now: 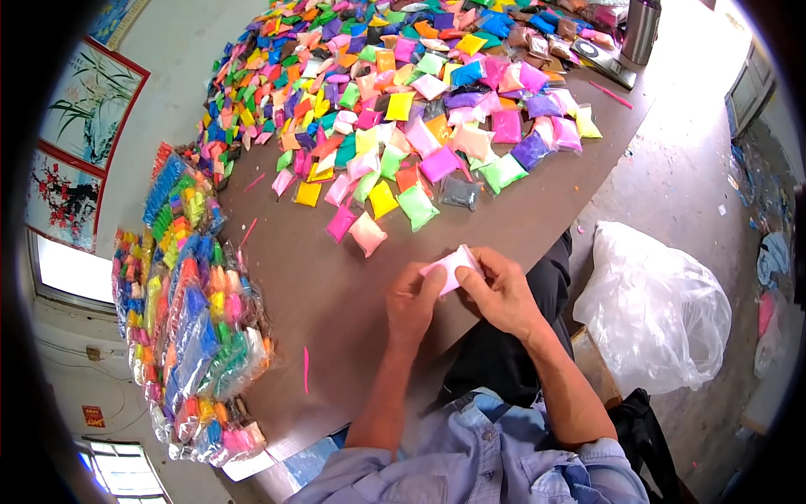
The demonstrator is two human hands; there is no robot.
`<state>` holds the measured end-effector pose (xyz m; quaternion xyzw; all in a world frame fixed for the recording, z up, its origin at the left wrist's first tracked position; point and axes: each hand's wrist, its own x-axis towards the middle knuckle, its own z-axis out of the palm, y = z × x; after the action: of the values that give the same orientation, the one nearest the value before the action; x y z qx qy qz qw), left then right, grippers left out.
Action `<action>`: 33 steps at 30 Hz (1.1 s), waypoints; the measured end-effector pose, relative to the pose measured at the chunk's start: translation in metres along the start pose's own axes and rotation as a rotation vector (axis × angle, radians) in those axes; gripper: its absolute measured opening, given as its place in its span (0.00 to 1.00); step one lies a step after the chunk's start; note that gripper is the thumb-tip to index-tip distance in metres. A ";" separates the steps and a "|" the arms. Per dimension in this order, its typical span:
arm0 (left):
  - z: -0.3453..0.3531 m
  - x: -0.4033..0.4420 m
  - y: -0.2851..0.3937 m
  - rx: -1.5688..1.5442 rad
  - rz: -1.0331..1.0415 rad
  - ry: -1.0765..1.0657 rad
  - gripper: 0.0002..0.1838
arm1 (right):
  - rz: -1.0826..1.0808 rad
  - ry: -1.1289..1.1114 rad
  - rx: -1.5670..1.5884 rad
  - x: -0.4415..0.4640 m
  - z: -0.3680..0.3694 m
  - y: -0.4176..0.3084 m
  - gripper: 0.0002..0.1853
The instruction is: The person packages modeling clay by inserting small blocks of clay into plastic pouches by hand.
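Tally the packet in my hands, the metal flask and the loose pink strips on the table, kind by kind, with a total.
Held packet: 1
Metal flask: 1
Loose pink strips: 4
Total: 6

A metal flask [641,34] stands upright near a flat black-and-silver device [603,65] on the tabletop [277,311]. A bulky, translucent white plastic bag [655,311] rests on the floor [651,189]. Red-framed pictures [92,105] hang on the wall [174,92].
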<state>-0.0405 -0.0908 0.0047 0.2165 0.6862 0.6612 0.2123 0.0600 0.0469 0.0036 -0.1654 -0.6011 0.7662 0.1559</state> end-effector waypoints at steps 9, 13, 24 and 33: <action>-0.002 -0.002 -0.004 0.051 0.019 -0.029 0.09 | 0.012 -0.018 -0.021 0.000 -0.001 -0.001 0.15; -0.003 -0.002 -0.011 -0.080 0.041 0.047 0.08 | -0.172 0.084 -0.178 0.002 0.004 0.000 0.14; 0.003 0.001 0.004 -0.138 -0.016 -0.001 0.10 | -0.033 -0.052 -0.322 0.000 0.001 -0.010 0.13; -0.002 0.001 -0.005 -0.135 0.020 -0.007 0.09 | -0.100 0.064 -0.202 0.000 0.008 -0.001 0.13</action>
<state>-0.0425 -0.0924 -0.0007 0.2107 0.6371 0.7074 0.2221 0.0565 0.0402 0.0064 -0.1746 -0.6774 0.6873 0.1955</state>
